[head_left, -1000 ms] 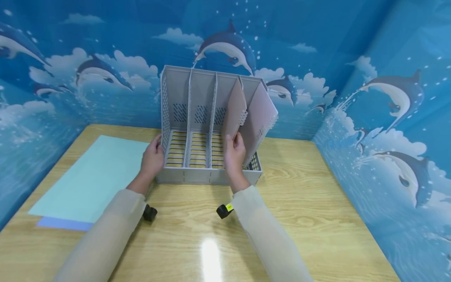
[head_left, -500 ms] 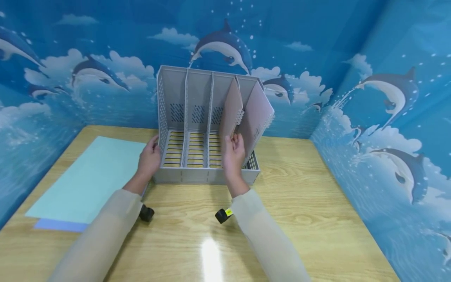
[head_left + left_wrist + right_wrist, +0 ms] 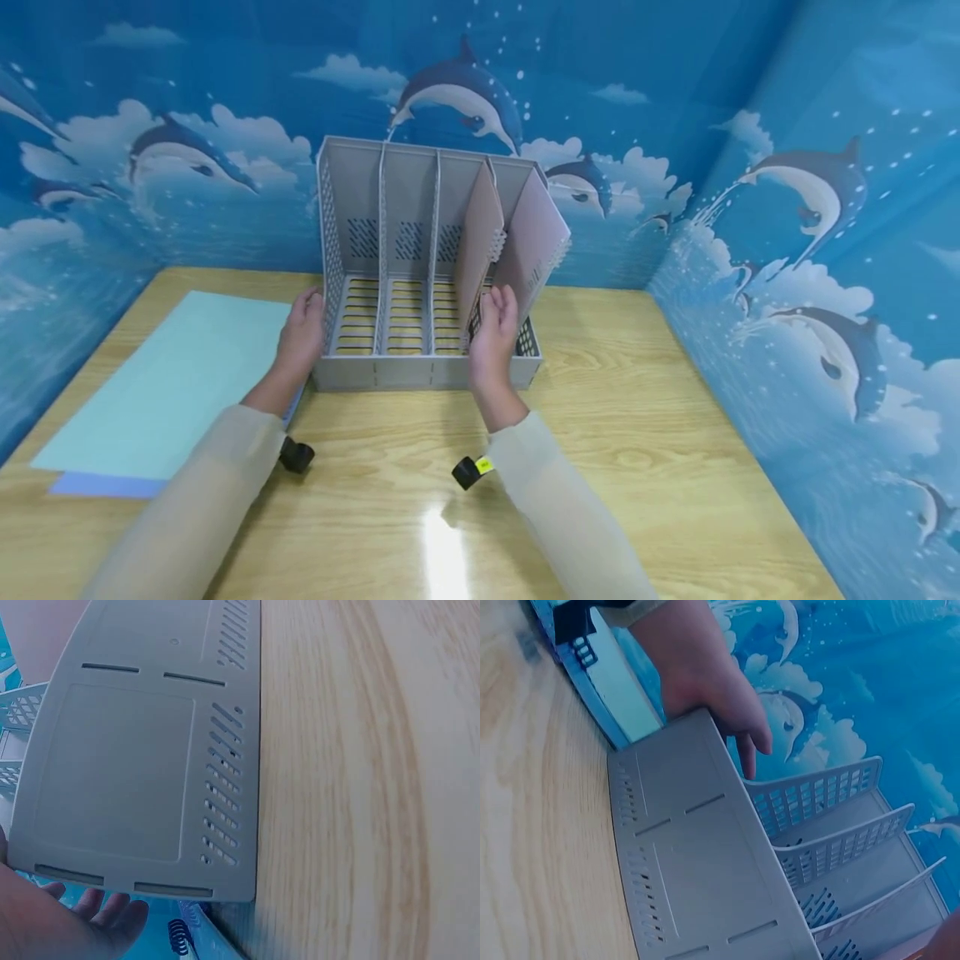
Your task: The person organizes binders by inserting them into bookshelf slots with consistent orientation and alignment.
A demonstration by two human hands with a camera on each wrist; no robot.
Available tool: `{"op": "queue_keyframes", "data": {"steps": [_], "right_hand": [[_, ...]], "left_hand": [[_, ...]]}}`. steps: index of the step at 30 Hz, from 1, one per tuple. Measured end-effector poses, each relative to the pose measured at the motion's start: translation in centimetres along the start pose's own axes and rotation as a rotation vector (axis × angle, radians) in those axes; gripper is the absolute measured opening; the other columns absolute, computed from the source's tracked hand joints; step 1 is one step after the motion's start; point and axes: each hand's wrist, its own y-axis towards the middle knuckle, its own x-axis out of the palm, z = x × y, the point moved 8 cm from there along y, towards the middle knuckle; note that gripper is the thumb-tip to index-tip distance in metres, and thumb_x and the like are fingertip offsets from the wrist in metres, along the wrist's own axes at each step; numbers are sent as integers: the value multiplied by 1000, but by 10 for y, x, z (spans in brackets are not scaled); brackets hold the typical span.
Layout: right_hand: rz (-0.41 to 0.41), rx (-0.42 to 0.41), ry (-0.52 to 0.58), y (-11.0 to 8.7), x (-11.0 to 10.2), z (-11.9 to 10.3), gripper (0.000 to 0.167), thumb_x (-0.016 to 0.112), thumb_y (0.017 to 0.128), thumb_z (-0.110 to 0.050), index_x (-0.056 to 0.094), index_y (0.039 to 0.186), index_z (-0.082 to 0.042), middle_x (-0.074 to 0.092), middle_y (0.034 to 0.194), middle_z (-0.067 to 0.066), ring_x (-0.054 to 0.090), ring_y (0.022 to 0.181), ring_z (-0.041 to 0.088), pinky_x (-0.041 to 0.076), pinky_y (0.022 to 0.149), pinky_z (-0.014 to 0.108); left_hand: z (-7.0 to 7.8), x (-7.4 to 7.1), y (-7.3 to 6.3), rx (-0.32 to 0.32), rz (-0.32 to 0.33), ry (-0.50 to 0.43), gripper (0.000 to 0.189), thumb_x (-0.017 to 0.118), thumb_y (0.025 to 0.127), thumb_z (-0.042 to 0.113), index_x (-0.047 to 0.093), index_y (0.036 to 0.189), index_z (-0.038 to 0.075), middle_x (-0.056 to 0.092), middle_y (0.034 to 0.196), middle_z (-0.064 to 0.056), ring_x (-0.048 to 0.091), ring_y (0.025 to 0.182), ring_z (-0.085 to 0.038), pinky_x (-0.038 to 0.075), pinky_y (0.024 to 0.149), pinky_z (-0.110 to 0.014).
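Note:
A grey file rack (image 3: 408,372) with tall slots stands on the table. My left hand (image 3: 301,329) is at its left side, its fingers loosely extended along the outer wall; in the left wrist view that hand (image 3: 82,922) shows at the rack's edge. Inside the third slot leans a brown spiral notebook (image 3: 480,233), and a pale pink spiral notebook (image 3: 534,237) leans in the rightmost slot. My right hand (image 3: 495,337) hovers over the rack's front lip near the lower edges of both notebooks, fingers relaxed and holding nothing.
A mint-green notebook (image 3: 165,383) lies flat on the left of the wooden table (image 3: 637,450), over a periwinkle one (image 3: 108,485). A blue dolphin-print backdrop (image 3: 247,75) rises behind and to the right. Black wrist cameras (image 3: 297,456) hang below both sleeves.
My right fingers have come off the brown notebook, which now stands in its slot. The left hand stays at the rack's side. The head view has shifted, moving everything slightly left.

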Motion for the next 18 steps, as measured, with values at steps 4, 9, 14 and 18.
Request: {"op": "queue_keyframes", "data": {"steps": [4, 9, 14, 18], "right_hand": [[12, -37, 9, -8, -3, -5, 50, 44, 103, -21, 31, 149, -6, 45, 144, 6, 40, 136, 24, 29, 116, 34], [-14, -67, 57, -20, 1, -9, 47, 45, 102, -18, 35, 146, -6, 47, 140, 9, 42, 134, 26, 31, 115, 34], [-62, -73, 131, -32, 12, -11, 46, 45, 101, -12, 36, 144, 0, 47, 139, 19, 47, 130, 29, 36, 112, 33], [-118, -92, 154, -40, 22, -13, 43, 44, 99, -6, 38, 141, 4, 48, 137, 23, 50, 127, 31, 40, 109, 33]], "left_hand": [[-1, -5, -3, 0, -5, -19, 70, 5, 100, 59, 3, 157, 20, 13, 161, -14, 14, 146, -37, 12, 118, -57], [-2, -16, -6, 29, 7, -33, 75, 2, 97, 64, 6, 157, 20, 17, 160, -18, 22, 143, -41, 16, 115, -62], [-1, -30, -6, 65, 46, -40, 71, 3, 101, 56, 9, 157, 14, 22, 157, -22, 27, 141, -42, 23, 113, -62], [-2, -39, -6, 72, 56, -77, 68, 5, 103, 52, 10, 156, 10, 22, 156, -24, 27, 140, -42, 27, 112, -59]]}}
